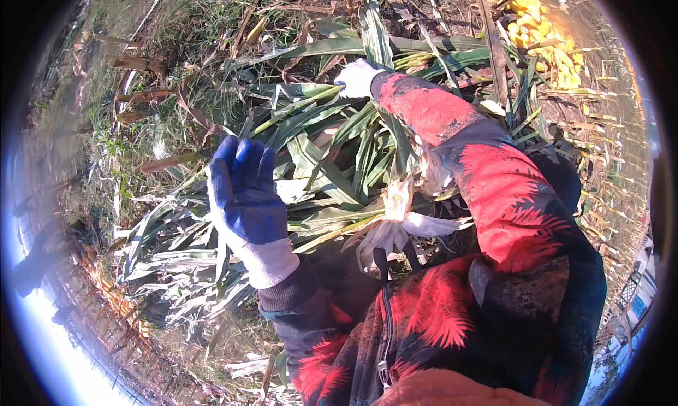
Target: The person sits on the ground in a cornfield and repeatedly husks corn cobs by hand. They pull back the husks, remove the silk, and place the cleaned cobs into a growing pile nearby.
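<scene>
My left hand [246, 194], in a white glove with a blue coated palm, is raised over the corn stalks, its palm visible and nothing in it. My right hand [356, 78], gloved too, reaches to the far side of a pile of green corn stalks and leaves [333, 162]. A stalk end meets its fingers, but the fingers are largely hidden and the grip cannot be made out. Opened pale corn husks [394, 215] lie close to my body, below the right forearm.
A heap of yellow corn ears [545, 40] lies at the upper right. Another row of orange-yellow ears [114, 294] is at the lower left. Cut corn stubble [132, 62] sticks up from grassy ground at the left.
</scene>
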Available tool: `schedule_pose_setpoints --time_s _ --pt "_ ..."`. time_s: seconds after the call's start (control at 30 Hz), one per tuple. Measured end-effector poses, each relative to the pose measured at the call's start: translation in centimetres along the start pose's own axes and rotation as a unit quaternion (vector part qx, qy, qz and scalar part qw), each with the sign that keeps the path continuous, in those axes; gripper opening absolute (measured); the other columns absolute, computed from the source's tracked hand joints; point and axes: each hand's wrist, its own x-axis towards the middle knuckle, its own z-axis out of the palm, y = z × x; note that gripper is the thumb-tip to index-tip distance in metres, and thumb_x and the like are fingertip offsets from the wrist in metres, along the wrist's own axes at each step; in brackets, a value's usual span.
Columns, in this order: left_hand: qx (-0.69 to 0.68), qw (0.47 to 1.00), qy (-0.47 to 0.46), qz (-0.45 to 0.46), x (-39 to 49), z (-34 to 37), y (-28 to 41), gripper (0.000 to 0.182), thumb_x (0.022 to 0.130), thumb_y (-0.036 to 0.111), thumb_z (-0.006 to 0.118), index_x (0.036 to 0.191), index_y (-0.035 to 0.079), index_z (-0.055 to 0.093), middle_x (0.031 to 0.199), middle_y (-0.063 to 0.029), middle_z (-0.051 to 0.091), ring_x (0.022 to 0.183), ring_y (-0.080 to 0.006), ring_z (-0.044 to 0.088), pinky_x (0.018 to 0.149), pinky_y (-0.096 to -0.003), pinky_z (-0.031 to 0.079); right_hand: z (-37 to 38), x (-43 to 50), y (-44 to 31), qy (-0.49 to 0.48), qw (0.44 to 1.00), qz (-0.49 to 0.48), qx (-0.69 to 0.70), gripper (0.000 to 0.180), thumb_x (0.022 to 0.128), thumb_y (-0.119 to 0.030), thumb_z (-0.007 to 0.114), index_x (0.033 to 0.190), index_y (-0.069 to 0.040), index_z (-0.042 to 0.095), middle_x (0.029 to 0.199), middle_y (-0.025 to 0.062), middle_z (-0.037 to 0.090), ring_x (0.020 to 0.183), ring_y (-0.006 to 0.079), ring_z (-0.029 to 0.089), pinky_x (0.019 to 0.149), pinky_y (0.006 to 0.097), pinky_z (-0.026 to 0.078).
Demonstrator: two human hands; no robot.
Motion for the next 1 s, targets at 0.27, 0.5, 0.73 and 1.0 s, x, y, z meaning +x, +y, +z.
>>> schedule_pose_setpoints --time_s 0.27,0.5,0.73,1.0 --pt "0.668 0.64 0.06 0.376 -1.8 1.6 -1.1 0.064 0.082 0.031 0.068 0.134 0.003 0.043 0.133 -0.0177 0.044 0.12 -0.0283 0.046 0.103 -0.0456 0.033 -4.6 -10.2 -0.3 0.22 0.962 -0.118 -0.113 0.027 0.072 -0.033 0.065 0.096 -0.018 0.066 0.094 0.0045 0.061 0.098 0.025 0.053 0.088 0.0434 0.036" --pt "0.869 0.417 -0.192 0.186 -3.2 3.0 -6.1 0.057 0.076 0.044 0.067 0.123 0.013 0.056 0.124 -0.0167 0.052 0.108 -0.0313 0.056 0.087 -0.0472 0.046 -7.1 -21.4 -1.6 0.244 0.945 -0.184 -0.114 0.023 0.072 -0.027 0.065 0.092 -0.016 0.066 0.088 0.0048 0.059 0.093 0.0249 0.054 0.083 0.0413 0.039" --pt "0.822 0.493 -0.235 0.163 -3.8 1.2 -7.1 0.034 0.077 0.035 0.068 0.097 0.008 0.068 0.091 -0.0132 0.067 0.087 -0.0308 0.064 0.076 -0.0395 0.049 -8.7 -23.9 6.8 0.32 0.929 0.052 0.18 0.029 0.084 -0.034 0.059 0.103 -0.012 0.062 0.101 0.0116 0.064 0.095 0.0297 0.06 0.082 0.0392 0.046" --pt "0.784 0.472 -0.15 0.375 -4.1 0.8 2.5 0.024 0.075 0.019 0.07 0.097 0.011 0.066 0.084 -0.0075 0.063 0.072 -0.027 0.063 0.062 -0.0353 0.051 -5.8 -29.3 18.6 0.163 0.885 0.424 -0.099 0.051 0.081 -0.019 0.055 0.131 -0.017 0.048 0.136 0.014 0.045 0.124 0.0371 0.043 0.097 0.0514 0.037"
